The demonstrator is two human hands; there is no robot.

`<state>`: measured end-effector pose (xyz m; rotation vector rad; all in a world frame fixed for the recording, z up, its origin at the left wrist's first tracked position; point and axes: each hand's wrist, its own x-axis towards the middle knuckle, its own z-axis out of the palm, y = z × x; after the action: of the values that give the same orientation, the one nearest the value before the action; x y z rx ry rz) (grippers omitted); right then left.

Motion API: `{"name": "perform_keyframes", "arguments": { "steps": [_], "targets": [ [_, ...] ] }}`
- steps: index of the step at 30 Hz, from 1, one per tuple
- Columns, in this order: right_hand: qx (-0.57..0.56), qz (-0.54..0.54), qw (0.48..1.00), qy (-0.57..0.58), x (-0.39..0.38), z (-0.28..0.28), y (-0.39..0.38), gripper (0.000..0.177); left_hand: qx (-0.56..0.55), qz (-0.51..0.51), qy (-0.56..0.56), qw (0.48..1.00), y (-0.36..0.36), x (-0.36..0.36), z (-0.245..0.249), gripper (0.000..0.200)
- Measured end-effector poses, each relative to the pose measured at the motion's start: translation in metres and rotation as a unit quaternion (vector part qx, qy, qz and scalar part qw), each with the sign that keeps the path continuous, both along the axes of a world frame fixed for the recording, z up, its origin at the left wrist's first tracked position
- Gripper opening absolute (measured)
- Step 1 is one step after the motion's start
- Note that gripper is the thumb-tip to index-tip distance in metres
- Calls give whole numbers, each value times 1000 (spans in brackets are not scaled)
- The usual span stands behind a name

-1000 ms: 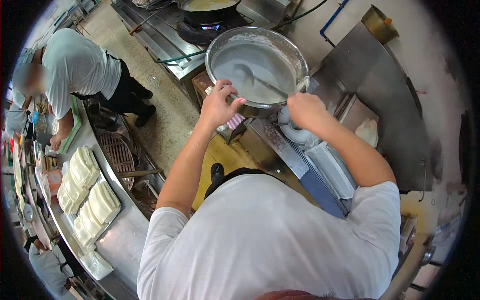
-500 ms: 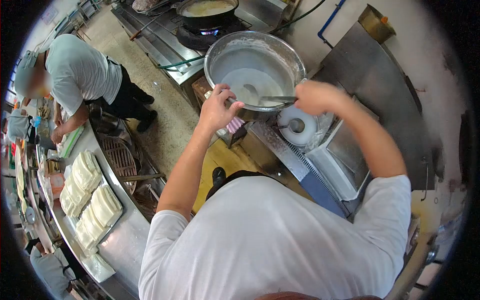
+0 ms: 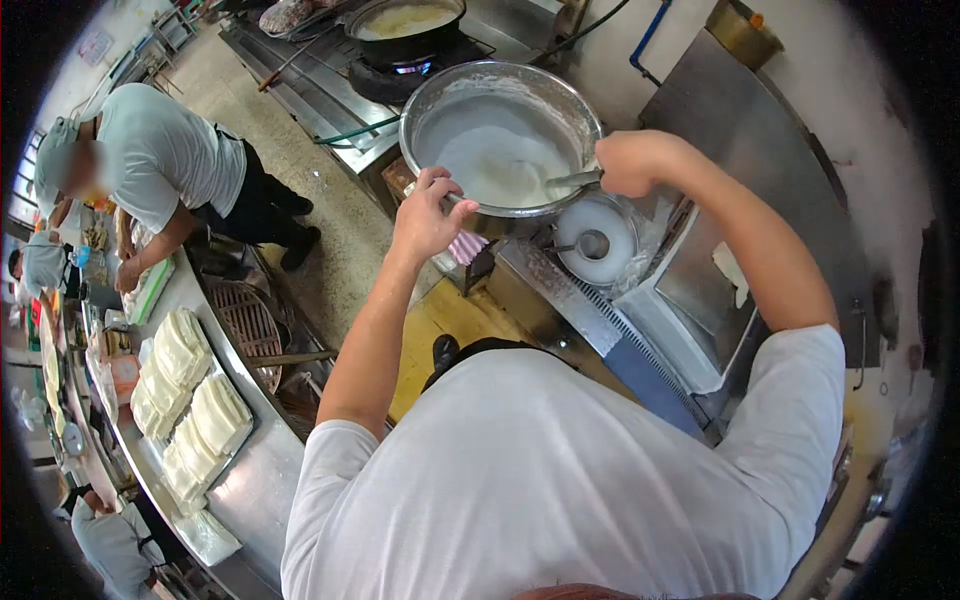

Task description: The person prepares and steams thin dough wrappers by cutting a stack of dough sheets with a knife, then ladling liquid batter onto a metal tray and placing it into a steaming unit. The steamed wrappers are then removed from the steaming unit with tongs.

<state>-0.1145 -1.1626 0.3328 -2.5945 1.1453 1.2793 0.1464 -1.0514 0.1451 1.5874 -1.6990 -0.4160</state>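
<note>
**Two hands at a metal basin, ladle in white batter.**
From the left, I see a co-worker (image 3: 165, 160) at the counter (image 3: 255, 470), well apart. The left hand (image 3: 425, 215) clamps the near rim of the basin (image 3: 560, 100). Batter (image 3: 495, 165) covers only its bottom, so I judge the work midway. The right hand (image 3: 630, 162) is clenched on the ladle (image 3: 572, 180) at the right rim, with the stove close behind and open floor to the left.

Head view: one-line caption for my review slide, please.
Person's left hand grips the rim of a large metal basin while the right hand holds a ladle dipped in its white liquid.
</note>
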Motion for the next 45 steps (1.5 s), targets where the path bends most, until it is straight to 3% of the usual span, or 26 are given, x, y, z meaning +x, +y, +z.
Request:
{"name": "perform_keyframes", "arguments": {
  "steps": [2, 4, 6, 8, 10, 12, 15, 20, 22, 30, 36, 38, 40, 43, 45],
  "targets": [
    [4, -28, 998, -52, -7, -6, -3, 30, 26, 5, 4, 1000, 1, -1, 2, 44],
    [87, -195, 958, -190, -4, -6, 13, 22, 20, 8, -5, 1000, 0, -1, 0, 44],
    [67, -169, 957, -226, -21, -49, 6, 24, 16, 16, -14, 1000, 2, -2, 1, 44],
    [114, -329, 860, -373, -30, -69, 16, 29, 28, 18, -18, 999, 4, -4, 5, 43],
    [112, -306, 846, -422, -39, -76, 24, 32, 33, 25, -19, 999, 5, -5, 9, 42],
    [141, -383, 771, -488, -50, -82, 28, 31, 41, 30, -22, 998, 6, -8, 12, 40],
    [100, -366, 742, -552, -67, -88, 39, 29, 66, 40, -21, 997, 4, -8, 11, 41],
    [57, -322, 764, -557, -103, -86, 62, 24, 52, 41, -24, 998, 2, -11, 7, 38],
    [-12, -279, 750, -600, -114, -88, 76, 23, 49, 37, -24, 998, 3, -11, 10, 37],
    [-151, -222, 729, -630, -131, -130, 112, 36, 92, 51, -57, 993, 5, -19, 24, 39],
    [-202, -271, 795, -503, -108, -120, 127, 41, 70, 34, -11, 997, 3, -13, 10, 36],
    [-226, -259, 799, -493, -99, -113, 122, 41, 30, 27, -5, 999, 2, -9, 0, 36],
    [-242, -253, 805, -479, -89, -108, 114, 42, 59, 32, 12, 998, 3, -10, -1, 36],
    [-261, -216, 825, -452, -70, -91, 93, 33, 20, 41, -13, 999, 1, -7, -7, 39],
    [-203, -223, 837, -456, -57, -81, 77, 29, 24, 38, 3, 999, 0, -6, -8, 39]
  ]
}}
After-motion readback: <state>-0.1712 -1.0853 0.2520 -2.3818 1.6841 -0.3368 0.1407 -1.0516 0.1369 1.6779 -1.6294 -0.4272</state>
